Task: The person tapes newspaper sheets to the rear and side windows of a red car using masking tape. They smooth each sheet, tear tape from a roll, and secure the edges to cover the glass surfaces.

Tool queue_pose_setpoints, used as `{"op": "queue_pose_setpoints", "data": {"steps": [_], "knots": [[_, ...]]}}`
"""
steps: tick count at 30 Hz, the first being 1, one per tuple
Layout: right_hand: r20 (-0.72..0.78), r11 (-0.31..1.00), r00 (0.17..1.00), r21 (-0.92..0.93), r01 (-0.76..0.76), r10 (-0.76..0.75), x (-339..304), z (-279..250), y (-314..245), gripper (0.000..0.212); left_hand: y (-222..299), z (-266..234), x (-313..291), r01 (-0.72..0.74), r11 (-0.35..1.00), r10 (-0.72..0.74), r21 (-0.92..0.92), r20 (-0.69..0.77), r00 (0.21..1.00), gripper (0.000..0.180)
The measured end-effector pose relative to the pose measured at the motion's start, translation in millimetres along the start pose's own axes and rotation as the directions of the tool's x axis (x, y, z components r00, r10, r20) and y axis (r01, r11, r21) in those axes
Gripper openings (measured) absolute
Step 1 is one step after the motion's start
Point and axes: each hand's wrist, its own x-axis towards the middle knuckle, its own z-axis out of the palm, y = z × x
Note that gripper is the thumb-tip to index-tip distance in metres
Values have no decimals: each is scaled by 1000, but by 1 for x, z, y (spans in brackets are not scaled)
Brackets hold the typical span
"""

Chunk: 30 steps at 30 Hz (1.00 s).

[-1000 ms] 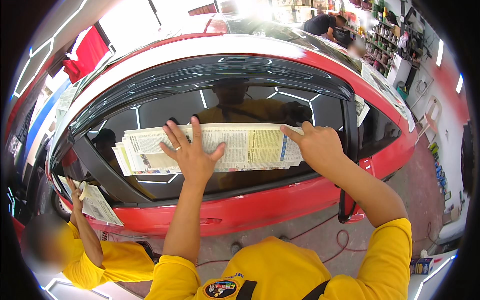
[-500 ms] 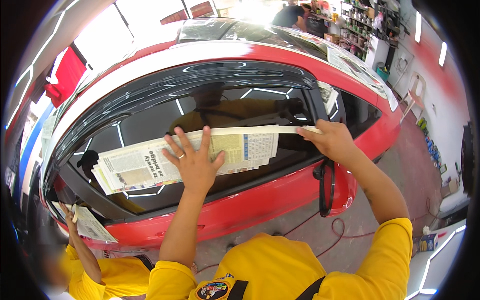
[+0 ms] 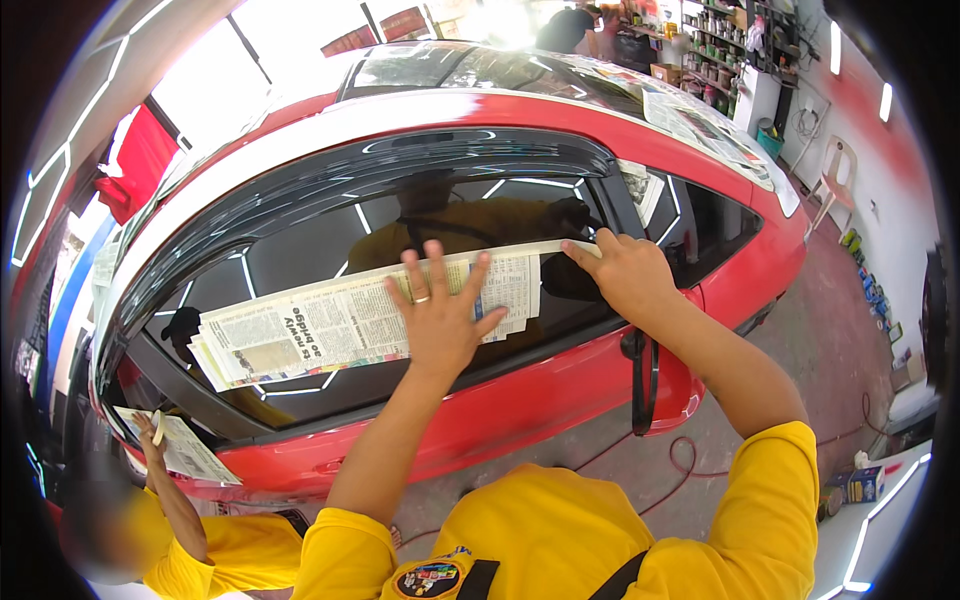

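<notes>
A folded newspaper sheet (image 3: 345,325) lies along the dark side window (image 3: 300,265) of a red car. Pale masking tape (image 3: 530,248) runs along its upper edge. My left hand (image 3: 440,315) lies on the right part of the sheet, fingers spread, a ring on one finger. At the sheet's right end, my right hand (image 3: 630,275) pinches the tape near the glass. Whether a roll sits inside that hand is hidden.
The side mirror (image 3: 645,380) juts out below my right forearm. On the left, a co-worker in yellow (image 3: 225,550) holds a tape roll (image 3: 158,428) by another newspaper sheet (image 3: 195,450). A red hose (image 3: 685,465) lies on the floor; a plastic chair (image 3: 832,180) stands at the right.
My left hand has slid right along the newspaper. My right hand has come left and a little down, closer to the sheet's end, so less loose tape shows between.
</notes>
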Motion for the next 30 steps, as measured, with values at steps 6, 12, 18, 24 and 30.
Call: {"op": "queue_pose_setpoints", "data": {"steps": [6,12,18,24,30], "knots": [[-36,998,999,59,-38,40,1,3,-2,48,44,10,30,-136,990,135,-43,-13,991,94],[-60,965,983,211,-156,172,-5,2,-15,30,63,-1,38,-85,994,90,-73,73,993,96],[68,769,853,401,-498,518,-39,-23,-67,17,66,-5,32,7,995,5,-97,128,992,106],[126,126,544,907,-403,830,-52,-42,-99,30,45,14,20,-87,963,78,-254,-46,996,95],[500,-531,322,847,8,804,-98,-37,-150,53,-115,-33,-50,171,985,-171,-17,-46,984,87]]}}
